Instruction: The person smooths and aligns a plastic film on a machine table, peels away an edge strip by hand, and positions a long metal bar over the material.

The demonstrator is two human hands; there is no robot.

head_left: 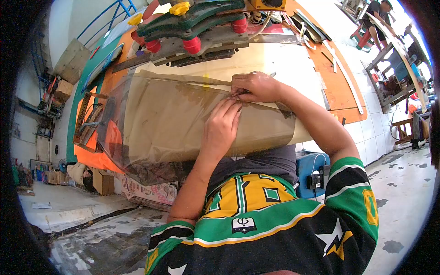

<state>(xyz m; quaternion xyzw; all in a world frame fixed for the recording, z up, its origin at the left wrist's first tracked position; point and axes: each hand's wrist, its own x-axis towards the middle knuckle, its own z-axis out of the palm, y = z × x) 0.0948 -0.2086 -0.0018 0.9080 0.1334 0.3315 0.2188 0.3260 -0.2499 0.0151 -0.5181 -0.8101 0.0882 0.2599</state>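
Note:
A thin, see-through brownish plastic sheet (183, 119) lies across the front of the worktable and hangs over its near edge. My right hand (256, 87) is closed in a pinch at the sheet's folded far edge. A small pale tip (273, 74) shows behind that hand; what it belongs to is hidden. From the near side my left hand (222, 121) reaches up, its fingers together and its fingertips pinching the same edge, touching my right fingertips. Whatever else lies between the fingertips is covered.
Beyond the sheet stands a machine with a dark green frame (188, 23) and red knobs (192, 45). Metal strips and a white strip (343, 75) lie on the orange tabletop (348, 103). A blue container (312, 172) is by my right side. Another person (379, 23) is at the far right.

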